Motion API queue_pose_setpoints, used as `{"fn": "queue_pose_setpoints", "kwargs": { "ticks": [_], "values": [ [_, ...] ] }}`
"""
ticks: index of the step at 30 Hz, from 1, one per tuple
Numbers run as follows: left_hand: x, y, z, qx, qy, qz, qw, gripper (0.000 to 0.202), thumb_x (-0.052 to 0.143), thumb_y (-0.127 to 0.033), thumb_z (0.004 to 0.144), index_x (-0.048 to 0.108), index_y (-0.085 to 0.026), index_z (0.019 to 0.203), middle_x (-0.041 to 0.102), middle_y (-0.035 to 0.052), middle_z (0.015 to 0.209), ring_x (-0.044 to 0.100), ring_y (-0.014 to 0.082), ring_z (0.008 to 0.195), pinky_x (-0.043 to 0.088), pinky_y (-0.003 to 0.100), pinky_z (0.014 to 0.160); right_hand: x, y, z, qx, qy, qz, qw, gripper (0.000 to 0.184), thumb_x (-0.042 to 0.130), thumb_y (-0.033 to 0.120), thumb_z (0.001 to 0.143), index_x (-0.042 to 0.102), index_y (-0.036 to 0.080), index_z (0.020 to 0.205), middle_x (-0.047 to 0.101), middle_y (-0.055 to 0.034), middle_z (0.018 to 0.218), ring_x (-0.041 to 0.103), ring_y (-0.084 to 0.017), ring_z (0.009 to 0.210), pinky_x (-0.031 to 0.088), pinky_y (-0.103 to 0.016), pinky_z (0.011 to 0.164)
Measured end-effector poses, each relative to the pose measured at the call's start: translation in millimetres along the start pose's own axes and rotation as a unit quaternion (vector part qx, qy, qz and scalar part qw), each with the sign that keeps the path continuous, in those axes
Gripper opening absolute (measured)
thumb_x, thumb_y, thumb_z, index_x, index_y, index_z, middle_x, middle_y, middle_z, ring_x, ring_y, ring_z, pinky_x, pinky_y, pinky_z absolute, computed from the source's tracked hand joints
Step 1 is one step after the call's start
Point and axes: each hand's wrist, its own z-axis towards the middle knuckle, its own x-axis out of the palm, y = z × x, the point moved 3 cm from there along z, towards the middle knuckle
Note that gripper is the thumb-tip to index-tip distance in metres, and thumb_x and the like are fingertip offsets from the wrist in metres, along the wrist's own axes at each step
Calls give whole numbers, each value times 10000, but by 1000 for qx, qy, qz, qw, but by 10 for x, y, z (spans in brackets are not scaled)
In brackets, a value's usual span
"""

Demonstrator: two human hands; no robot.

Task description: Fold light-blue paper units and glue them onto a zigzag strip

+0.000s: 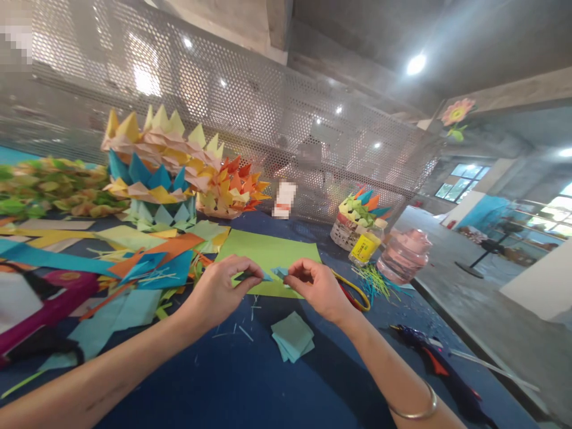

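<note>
My left hand (226,289) pinches a small folded piece of light blue paper (267,276) between thumb and fingertips. Close beside it, my right hand (320,291) is closed in a pinch on folded light blue paper (280,272). Whether the two bits are one piece or two, I cannot tell. Both hands hover over a light green paper sheet (263,247) on the dark blue table (223,387). Below them lies a fanned stack of light blue paper squares (292,335). Scissors with yellow and red handles (357,292) are partly hidden behind my right hand.
A hot glue gun (440,369) lies at right, near the table edge. Behind it stand a pink bottle (404,256), a yellow-labelled bottle (365,247) and paper shreds (375,281). Folded-paper crowns (156,179), coloured scraps (174,271) and a magenta-handled tool (58,298) occupy the left.
</note>
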Motion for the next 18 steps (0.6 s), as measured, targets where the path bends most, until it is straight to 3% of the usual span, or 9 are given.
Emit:
{"fn": "queue_pose_setpoints", "kwargs": {
  "ticks": [18],
  "values": [
    [37,17,-5,-53,41,-11,998,77,582,-280,774,640,-234,752,680,-32,766,623,156,739,455,238,688,49,90,-74,-67,-15,-111,991,47,578,221,803,608,185,806,661,-7,755,595,-124,680,456,-241,645]
  ]
}}
